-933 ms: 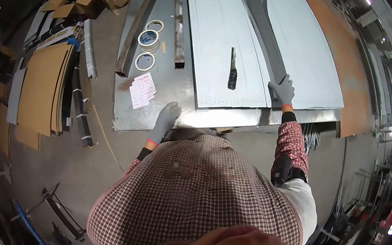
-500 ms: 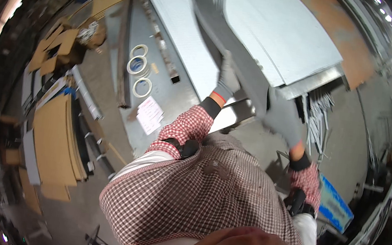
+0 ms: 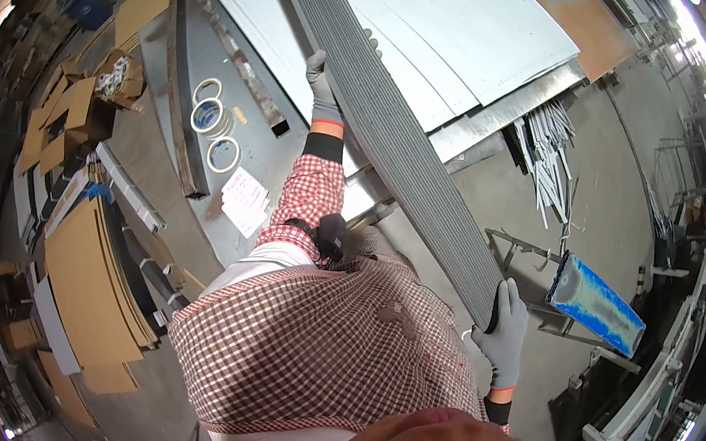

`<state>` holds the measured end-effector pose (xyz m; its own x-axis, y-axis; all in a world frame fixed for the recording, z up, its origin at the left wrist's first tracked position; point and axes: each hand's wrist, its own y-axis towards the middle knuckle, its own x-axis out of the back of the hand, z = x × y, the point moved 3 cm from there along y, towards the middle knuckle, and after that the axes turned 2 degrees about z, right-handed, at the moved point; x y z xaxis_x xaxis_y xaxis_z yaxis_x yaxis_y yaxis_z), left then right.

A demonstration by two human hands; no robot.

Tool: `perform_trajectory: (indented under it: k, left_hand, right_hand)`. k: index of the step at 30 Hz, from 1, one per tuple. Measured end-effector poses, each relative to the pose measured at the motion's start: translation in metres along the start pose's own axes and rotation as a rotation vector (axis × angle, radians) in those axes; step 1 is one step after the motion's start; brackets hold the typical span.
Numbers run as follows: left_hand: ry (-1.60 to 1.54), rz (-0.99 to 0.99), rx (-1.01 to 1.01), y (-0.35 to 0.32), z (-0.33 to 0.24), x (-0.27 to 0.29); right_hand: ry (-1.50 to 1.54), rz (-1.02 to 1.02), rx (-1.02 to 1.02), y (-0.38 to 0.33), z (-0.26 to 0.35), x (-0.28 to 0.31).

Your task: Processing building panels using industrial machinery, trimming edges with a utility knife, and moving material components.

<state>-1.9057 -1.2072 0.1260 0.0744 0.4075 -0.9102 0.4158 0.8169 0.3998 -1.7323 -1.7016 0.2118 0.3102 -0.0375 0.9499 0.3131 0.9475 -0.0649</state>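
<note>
A long dark grey bundle of thin strips (image 3: 399,142), ridged along its length, slants from the far edge down toward my right side. My left hand (image 3: 323,96), in a grey glove, grips it around the middle. The thumb is on the near-left side and the fingertips show beyond the opposite edge; the palm is hidden beneath. At the bundle's near end, my right hand (image 3: 506,334), gloved in grey too, holds the end. Beneath the bundle's far part lies a stack of white sheets (image 3: 458,34) on the table.
On the grey metal tabletop (image 3: 250,87) left of the sheets are rolls of tape (image 3: 223,154), paper slips (image 3: 244,202) and rusty metal bars (image 3: 186,100). Thin metal strips (image 3: 550,148) hang off to the right, near a blue-edged stool (image 3: 596,302). Cardboard sheets (image 3: 92,275) stand at left.
The bundle has swung so its near end lies farther right and closer to me. My right hand has moved down with that end; my left hand has shifted left along with my view.
</note>
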Motion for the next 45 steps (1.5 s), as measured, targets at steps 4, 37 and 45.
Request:
perform_trajectory:
  k: [4,37,45]
  left_hand:
    - [0.011,0.041,-0.133,-0.049,-0.024,-0.049]
    - [0.129,-0.311,-0.050,-0.250,-0.088,-0.005]
    - [0.268,-0.421,-0.148,-0.193,-0.109,0.067]
  right_hand:
    - [0.095,-0.038,0.038,-0.008,-0.019,-0.023]
    - [0.321,0.197,0.176,-0.061,0.024,-0.127]
    - [0.447,0.304,0.146,0.011,0.022,-0.189]
